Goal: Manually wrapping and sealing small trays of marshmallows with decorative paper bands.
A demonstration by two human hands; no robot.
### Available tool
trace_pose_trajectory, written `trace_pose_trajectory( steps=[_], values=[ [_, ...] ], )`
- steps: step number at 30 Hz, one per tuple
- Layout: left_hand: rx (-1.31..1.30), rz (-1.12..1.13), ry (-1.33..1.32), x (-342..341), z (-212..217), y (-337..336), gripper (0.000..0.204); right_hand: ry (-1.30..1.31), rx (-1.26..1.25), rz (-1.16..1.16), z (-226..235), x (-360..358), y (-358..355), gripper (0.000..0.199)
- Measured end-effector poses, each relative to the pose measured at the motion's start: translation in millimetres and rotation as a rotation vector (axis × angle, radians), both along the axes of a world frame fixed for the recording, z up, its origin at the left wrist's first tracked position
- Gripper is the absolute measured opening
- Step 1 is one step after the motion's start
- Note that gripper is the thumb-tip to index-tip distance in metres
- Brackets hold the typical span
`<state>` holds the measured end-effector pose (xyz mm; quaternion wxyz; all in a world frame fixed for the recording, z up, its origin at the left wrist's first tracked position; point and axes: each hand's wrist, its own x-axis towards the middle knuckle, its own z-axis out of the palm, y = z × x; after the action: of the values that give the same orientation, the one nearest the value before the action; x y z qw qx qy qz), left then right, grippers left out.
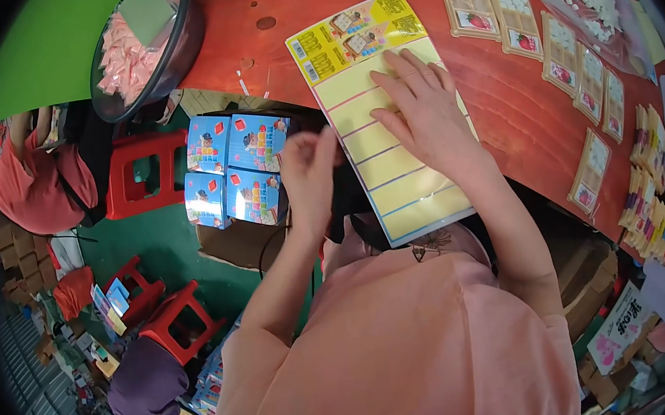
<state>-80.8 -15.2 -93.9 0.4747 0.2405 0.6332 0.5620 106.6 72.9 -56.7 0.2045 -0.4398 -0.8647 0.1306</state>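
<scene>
A sticker sheet (396, 193) lies over the near edge of the red table. Its top rows carry printed yellow labels (359, 36); lower down is plain yellow backing crossed by coloured lines. My right hand (423, 109) rests flat on the sheet's right part, fingers stretched out. Just off the sheet's left edge is my left hand (309, 179), thumb and fingers drawn together in a pinch. Whatever may be between those fingertips is hidden or too small to name. Blue printed boxes (254, 195) stand in a block left of that hand.
The red table (519, 131) bears small trays (519, 18) of white pieces and strawberry pictures along its right side. Stacked small packets (648, 199) stand at the right edge. A dark basin (187, 57) of pink packets sits far left. Red stools (146, 170) and other people are at left.
</scene>
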Motion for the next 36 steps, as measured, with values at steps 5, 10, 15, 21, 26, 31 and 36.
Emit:
trace_pose_trajectory(
  steps=[5, 10, 15, 21, 26, 31, 36],
  values=[
    [-0.014, 0.025, -0.308, -15, 23, 43, 0.020, -0.022, 0.051, 0.051, -10, 3, -11, 0.050],
    [-0.074, -0.004, -0.355, -7, 25, 32, 0.022, 0.018, 0.016, 0.120, -6, 13, -27, 0.046],
    [0.214, -0.223, 0.135, -5, 36, 38, 0.011, 0.457, -0.034, 0.045, 9, -4, -15, 0.022],
    [0.455, -0.361, 0.679, 6, 63, 43, 0.008, 0.379, 0.055, 0.076, 38, -22, -7, 0.015],
    [0.592, -0.426, 0.876, 6, 67, 44, 0.010, 0.226, 0.070, 0.119, 46, -16, -8, 0.022],
    [0.589, -0.480, 0.921, 3, 68, 45, 0.014, 0.041, 0.115, 0.233, 49, -10, -2, 0.020],
    [0.718, -0.518, 1.030, -7, 64, 52, 0.019, 0.174, 0.040, 0.235, 51, -13, 5, 0.011]
  ],
)
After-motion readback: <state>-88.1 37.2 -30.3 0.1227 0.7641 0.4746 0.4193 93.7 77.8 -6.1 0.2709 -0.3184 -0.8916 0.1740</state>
